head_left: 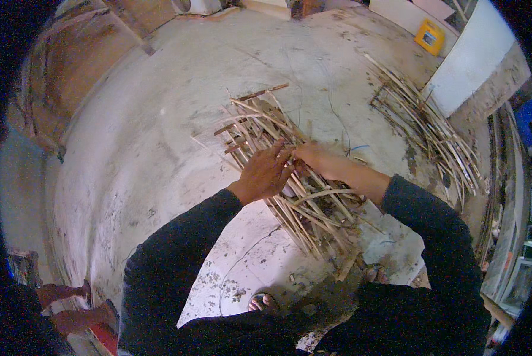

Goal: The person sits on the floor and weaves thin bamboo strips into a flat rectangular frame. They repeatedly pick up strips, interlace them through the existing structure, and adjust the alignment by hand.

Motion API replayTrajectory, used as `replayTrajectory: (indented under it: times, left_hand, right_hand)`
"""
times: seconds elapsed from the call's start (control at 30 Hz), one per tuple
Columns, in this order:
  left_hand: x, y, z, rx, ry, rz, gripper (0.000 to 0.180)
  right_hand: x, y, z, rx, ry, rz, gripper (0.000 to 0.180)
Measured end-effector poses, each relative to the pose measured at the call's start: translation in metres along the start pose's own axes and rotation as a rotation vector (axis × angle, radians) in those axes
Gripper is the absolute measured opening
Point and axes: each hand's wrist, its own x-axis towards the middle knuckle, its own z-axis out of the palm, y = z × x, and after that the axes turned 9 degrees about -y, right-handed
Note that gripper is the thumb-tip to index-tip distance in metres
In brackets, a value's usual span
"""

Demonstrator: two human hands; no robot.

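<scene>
Grey sleeves [183,243] up close, left hand [261,174] on loose stick pile [309,204] atop pale floor [153,136], fingers extended; right hand [311,159] blurred beside it, can't tell its grip. Beyond, rightward: second stick pile [437,133], then yellow container [430,37].

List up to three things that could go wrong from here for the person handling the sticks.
The bare left hand and right hand could catch splinters from the thin sticks beneath them.
Those sticks cross at different angles, so some might slide loose.
Exposed toes near the sticks' lower ends might get poked.
</scene>
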Motion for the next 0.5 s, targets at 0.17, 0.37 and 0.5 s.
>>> replayTrajectory:
  times: [0.17, 0.37, 0.5]
  left_hand:
    - [0.001, 0.000, -0.004, 0.104, -0.010, 0.021, 0.052]
    - [0.009, -0.006, 0.005, 0.153, -0.063, 0.069, 0.049]
    - [0.014, -0.012, -0.002, 0.152, -0.082, 0.200, 0.046]
  right_hand:
    - [-0.038, -0.034, -0.027, -0.699, -0.019, 0.076, 0.032]
    - [-0.064, -0.035, -0.039, -0.703, 0.153, -0.022, 0.045]
    - [-0.089, -0.025, -0.011, -0.858, 0.166, -0.059, 0.055]
